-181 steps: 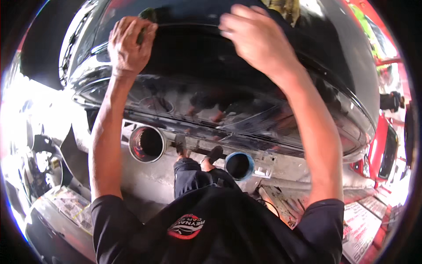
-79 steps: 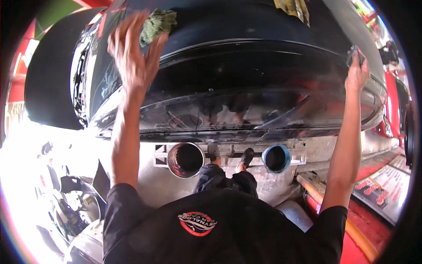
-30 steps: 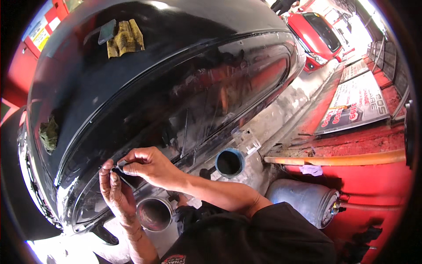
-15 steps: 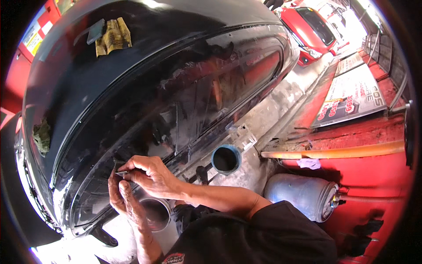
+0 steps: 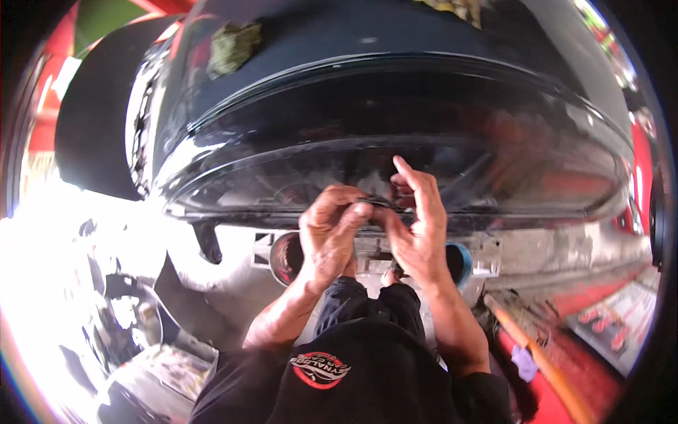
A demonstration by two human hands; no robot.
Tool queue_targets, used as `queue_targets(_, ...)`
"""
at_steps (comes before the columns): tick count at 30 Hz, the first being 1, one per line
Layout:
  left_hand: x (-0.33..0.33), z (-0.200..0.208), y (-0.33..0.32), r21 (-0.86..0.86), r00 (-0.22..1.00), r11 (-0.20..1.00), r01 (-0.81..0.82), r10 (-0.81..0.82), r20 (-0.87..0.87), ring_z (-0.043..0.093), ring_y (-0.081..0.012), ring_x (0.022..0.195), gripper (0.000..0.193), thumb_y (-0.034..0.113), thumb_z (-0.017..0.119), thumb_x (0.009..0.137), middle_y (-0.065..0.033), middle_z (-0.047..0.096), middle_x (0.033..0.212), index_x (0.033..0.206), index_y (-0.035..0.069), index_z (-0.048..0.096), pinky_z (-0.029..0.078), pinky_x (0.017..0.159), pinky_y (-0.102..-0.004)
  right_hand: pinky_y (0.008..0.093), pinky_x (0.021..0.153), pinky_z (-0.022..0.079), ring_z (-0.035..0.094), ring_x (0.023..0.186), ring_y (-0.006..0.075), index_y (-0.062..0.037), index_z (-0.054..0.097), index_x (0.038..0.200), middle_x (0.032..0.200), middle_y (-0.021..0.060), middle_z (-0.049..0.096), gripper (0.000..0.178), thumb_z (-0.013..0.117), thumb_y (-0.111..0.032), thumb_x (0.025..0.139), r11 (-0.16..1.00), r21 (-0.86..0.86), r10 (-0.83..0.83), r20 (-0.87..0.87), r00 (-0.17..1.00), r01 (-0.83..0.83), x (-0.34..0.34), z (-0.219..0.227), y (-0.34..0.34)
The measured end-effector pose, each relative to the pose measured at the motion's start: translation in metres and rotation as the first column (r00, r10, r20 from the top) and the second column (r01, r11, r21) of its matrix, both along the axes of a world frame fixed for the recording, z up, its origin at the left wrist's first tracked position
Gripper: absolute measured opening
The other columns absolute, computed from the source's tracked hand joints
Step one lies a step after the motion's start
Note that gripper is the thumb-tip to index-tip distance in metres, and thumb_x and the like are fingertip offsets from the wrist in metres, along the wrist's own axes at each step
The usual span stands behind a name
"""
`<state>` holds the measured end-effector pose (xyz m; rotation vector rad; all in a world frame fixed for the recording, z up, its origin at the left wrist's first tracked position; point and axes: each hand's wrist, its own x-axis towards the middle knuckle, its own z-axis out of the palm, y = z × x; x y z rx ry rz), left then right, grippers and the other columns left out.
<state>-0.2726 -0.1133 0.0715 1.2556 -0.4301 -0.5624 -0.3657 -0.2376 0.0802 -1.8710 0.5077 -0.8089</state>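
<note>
Both my hands meet at chest height in front of a glossy black car panel point(image 5: 452, 106). My left hand point(image 5: 328, 233) is closed, its thumb and forefinger pinching a small dark thin piece point(image 5: 376, 201) whose kind I cannot make out. My right hand point(image 5: 421, 233) has its thumb and curled fingers at the other end of that piece, while its forefinger points up, away from it. Higher on the car body lies a crumpled olive cloth point(image 5: 235, 48), apart from my hands. Part of a yellowish cloth point(image 5: 462, 8) shows at the top edge.
Below the panel, a dark bucket point(image 5: 286, 258) and a blue-rimmed bucket point(image 5: 462, 265) flank my legs. An orange pole point(image 5: 540, 360) lies to the right, by a printed board point(image 5: 618, 325). Cluttered containers point(image 5: 152, 318) stand at the left in bright glare.
My view has swung left, so the car panel now runs level across it. My left palm, flat earlier, has closed on the small piece; my right forefinger has lifted off it.
</note>
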Motion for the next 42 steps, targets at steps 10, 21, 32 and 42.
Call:
queue_targets(10, 0.021, 0.016, -0.006, 0.099, 0.995, 0.990, -0.098, 0.097, 0.023, 0.065, -0.0075, 0.089, 0.009, 0.001, 0.072, 0.097, -0.0030, 0.073, 0.097, 0.106, -0.001, 0.071, 0.053, 0.082, -0.0248, 0.0299, 0.076, 0.054, 0.067, 0.085, 0.0197, -0.0003, 0.058, 0.100, 0.099, 0.0110, 0.065, 0.022, 0.075, 0.004, 0.087, 0.987, 0.156, 0.013, 0.075, 0.997, -0.025, 0.028, -0.005, 0.014)
queue_targets(21, 0.049, 0.019, -0.011, -0.124, 0.981, 0.992, 0.013, -0.036, -0.191, 0.065, -0.0072, 0.091, 0.019, 0.003, 0.077, 0.095, -0.0017, 0.071, 0.100, 0.111, 0.000, 0.069, 0.054, 0.083, -0.0234, 0.0245, 0.078, 0.053, 0.064, 0.089, 0.0076, 0.0012, 0.066, 0.106, 0.100, 0.0047, 0.072, 0.017, 0.077, -0.004, 0.094, 0.573, 0.768, -0.022, 0.363, 0.932, -0.286, 0.042, -0.002, 0.010)
queue_targets(32, 0.054, 0.022, -0.005, -0.024, 0.996, 0.996, -0.085, 0.085, -0.014, 0.067, -0.0168, 0.109, 0.032, 0.003, 0.061, 0.104, -0.0139, 0.070, 0.122, 0.134, -0.008, 0.060, 0.052, 0.097, -0.0270, 0.0340, 0.073, 0.058, 0.072, 0.084, 0.0240, -0.0043, 0.071, 0.097, 0.096, 0.0087, 0.073, 0.026, 0.083, 0.006, 0.076, 0.989, 0.146, -0.017, 0.279, 0.960, -0.025, 0.065, -0.008, 0.013)
queue_targets(42, 0.043, 0.011, -0.015, -0.231, 0.988, 0.973, 0.023, -0.057, -0.142, 0.065, -0.0177, 0.113, 0.020, 0.009, 0.066, 0.103, -0.0132, 0.071, 0.122, 0.120, -0.002, 0.068, 0.048, 0.104, -0.0339, 0.0357, 0.076, 0.056, 0.069, 0.090, 0.0258, -0.0074, 0.076, 0.102, 0.099, 0.0095, 0.070, 0.036, 0.080, 0.012, 0.072, 0.998, -0.059, -0.007, 0.243, 0.970, 0.022, 0.050, -0.007, 0.007)
